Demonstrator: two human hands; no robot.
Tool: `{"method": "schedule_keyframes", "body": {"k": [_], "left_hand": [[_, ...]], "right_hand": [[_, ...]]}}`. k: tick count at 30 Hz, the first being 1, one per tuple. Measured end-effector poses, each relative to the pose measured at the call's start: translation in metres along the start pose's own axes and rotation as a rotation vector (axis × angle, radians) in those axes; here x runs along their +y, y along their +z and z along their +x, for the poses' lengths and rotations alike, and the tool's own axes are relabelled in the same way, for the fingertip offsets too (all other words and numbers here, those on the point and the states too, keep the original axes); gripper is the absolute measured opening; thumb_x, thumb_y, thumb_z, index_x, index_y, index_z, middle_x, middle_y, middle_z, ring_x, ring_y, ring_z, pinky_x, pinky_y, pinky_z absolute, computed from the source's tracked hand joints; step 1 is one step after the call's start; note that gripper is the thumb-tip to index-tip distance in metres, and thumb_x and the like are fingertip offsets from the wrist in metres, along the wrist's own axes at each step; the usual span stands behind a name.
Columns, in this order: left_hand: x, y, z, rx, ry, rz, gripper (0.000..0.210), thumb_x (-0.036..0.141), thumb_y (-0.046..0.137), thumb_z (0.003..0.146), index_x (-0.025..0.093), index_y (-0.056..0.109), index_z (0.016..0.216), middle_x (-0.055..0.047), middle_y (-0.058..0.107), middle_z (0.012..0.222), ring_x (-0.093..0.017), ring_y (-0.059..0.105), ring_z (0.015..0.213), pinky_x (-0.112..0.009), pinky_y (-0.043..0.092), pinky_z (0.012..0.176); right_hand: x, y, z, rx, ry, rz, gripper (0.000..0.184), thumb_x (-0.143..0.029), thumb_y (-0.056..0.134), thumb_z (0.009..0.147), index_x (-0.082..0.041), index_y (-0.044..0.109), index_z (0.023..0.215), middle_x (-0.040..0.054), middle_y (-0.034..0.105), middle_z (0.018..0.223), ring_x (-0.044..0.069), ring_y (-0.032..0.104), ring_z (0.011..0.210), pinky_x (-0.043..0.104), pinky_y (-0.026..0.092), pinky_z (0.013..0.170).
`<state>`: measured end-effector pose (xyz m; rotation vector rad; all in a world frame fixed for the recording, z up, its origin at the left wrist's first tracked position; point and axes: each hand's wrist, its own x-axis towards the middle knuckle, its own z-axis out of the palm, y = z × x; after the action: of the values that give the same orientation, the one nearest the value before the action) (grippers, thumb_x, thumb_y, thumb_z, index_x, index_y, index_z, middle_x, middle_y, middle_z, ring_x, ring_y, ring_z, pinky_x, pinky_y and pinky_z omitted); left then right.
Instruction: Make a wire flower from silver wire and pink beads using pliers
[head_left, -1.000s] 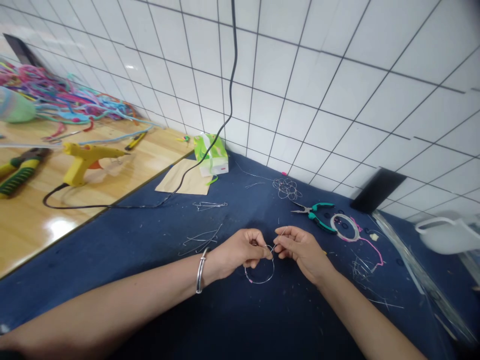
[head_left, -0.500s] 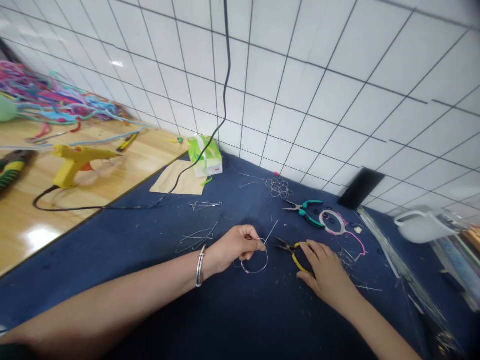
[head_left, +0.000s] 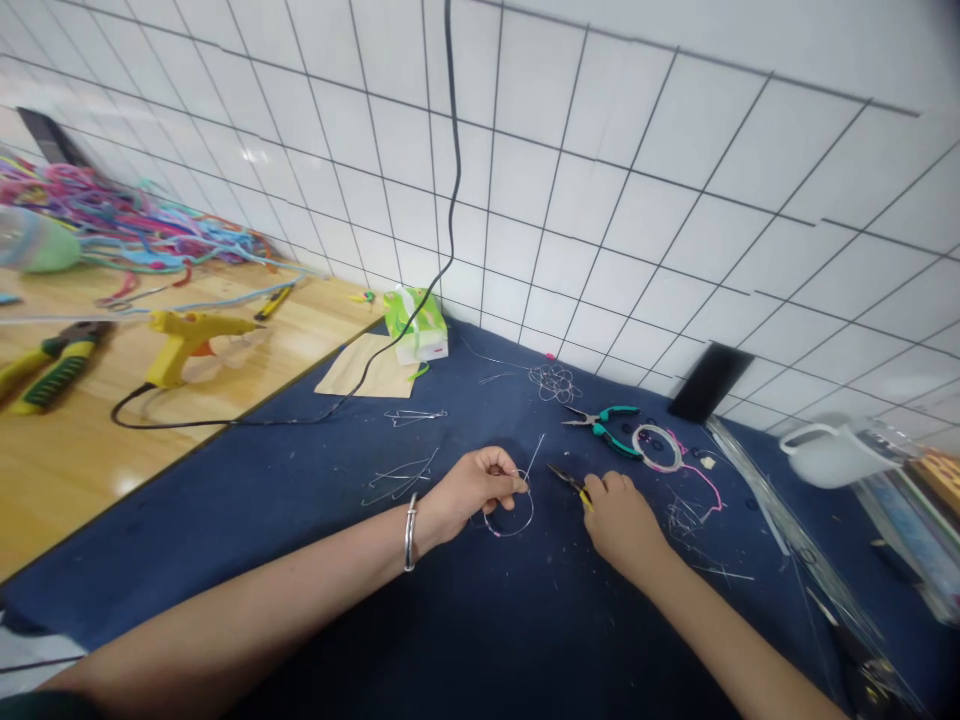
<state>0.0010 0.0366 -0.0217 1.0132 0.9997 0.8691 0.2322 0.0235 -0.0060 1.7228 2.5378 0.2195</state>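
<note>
My left hand (head_left: 480, 488) pinches a thin silver wire bent into a loop (head_left: 530, 512), with one straight end sticking up past the fingertips. A small pinkish spot shows low on the loop. Beside it, my right hand (head_left: 624, 520) is wrapped round yellow-handled pliers (head_left: 573, 484), whose handles are mostly hidden in the palm. Their dark jaws point toward the wire loop but stay apart from it. Several loose wire pieces (head_left: 397, 477) lie left of my left hand. Teal-handled pliers (head_left: 606, 420) rest on the blue mat beyond my right hand.
A coiled wire (head_left: 555, 383) and a ring-shaped spool (head_left: 658, 447) lie toward the tiled wall. At left are a yellow glue gun (head_left: 180, 345), its black cord, and green-yellow pliers (head_left: 60, 368). A tissue pack (head_left: 417, 325) stands behind; a white mug (head_left: 832, 455) is at right.
My right hand has closed round the yellow-handled pliers, whose handles were more visible before. My left hand keeps its pinch on the wire. The view has shifted slightly.
</note>
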Motion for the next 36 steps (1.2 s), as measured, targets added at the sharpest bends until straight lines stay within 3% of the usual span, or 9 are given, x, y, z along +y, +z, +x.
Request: {"method": "schedule_keyframes", "body": {"k": [5,10,16,26,31,36], "left_hand": [[0.002,-0.002,-0.002,-0.007,0.007,-0.008,0.016,0.022,0.065,0.069,0.015,0.052,0.076,-0.002,0.063,0.070,-0.013,0.063,0.064,-0.016,0.033,0.043],[0.004,-0.004,-0.002,0.003,-0.010,-0.021,0.014,0.022,0.063,0.071,0.015,0.051,0.076,-0.003,0.064,0.072,-0.016,0.064,0.068,-0.019,0.040,0.048],[0.007,-0.003,-0.002,0.000,-0.031,-0.035,0.015,0.022,0.064,0.070,0.015,0.051,0.075,-0.002,0.064,0.069,-0.015,0.064,0.067,-0.019,0.041,0.049],[0.011,-0.008,-0.005,-0.141,-0.061,-0.030,0.013,0.021,0.062,0.072,0.014,0.053,0.076,-0.003,0.065,0.068,-0.014,0.063,0.063,-0.019,0.041,0.049],[0.009,-0.008,-0.005,-0.137,-0.052,-0.032,0.012,0.020,0.062,0.072,0.014,0.053,0.077,-0.003,0.064,0.069,-0.013,0.062,0.063,-0.020,0.042,0.049],[0.009,-0.006,-0.005,-0.131,-0.053,-0.023,0.014,0.022,0.062,0.073,0.014,0.052,0.078,-0.003,0.064,0.067,-0.013,0.062,0.062,-0.020,0.042,0.050]], "right_hand": [[0.003,-0.007,-0.004,0.016,-0.074,0.256,0.034,-0.041,0.044,0.083,-0.022,0.048,0.112,0.0076,0.049,0.089,0.021,0.048,0.084,0.035,0.042,0.073],[-0.004,-0.004,-0.010,0.115,-0.107,0.461,0.031,-0.040,0.044,0.084,-0.017,0.049,0.105,0.0102,0.048,0.100,0.021,0.046,0.094,0.037,0.040,0.082],[-0.009,-0.004,-0.012,0.109,-0.170,0.420,0.033,-0.041,0.047,0.083,-0.017,0.050,0.105,0.0102,0.051,0.098,0.023,0.045,0.090,0.040,0.040,0.079],[-0.012,-0.006,-0.012,0.099,-0.215,0.506,0.029,-0.039,0.047,0.083,-0.018,0.051,0.104,0.0092,0.051,0.099,0.021,0.047,0.091,0.039,0.041,0.081],[-0.013,-0.004,-0.013,0.098,-0.258,0.539,0.032,-0.039,0.048,0.083,-0.019,0.050,0.107,0.0107,0.050,0.103,0.023,0.046,0.097,0.043,0.040,0.084],[-0.014,-0.001,-0.014,0.100,-0.209,0.546,0.033,-0.038,0.048,0.083,-0.017,0.048,0.109,0.0104,0.049,0.104,0.022,0.044,0.098,0.041,0.039,0.086]]}}
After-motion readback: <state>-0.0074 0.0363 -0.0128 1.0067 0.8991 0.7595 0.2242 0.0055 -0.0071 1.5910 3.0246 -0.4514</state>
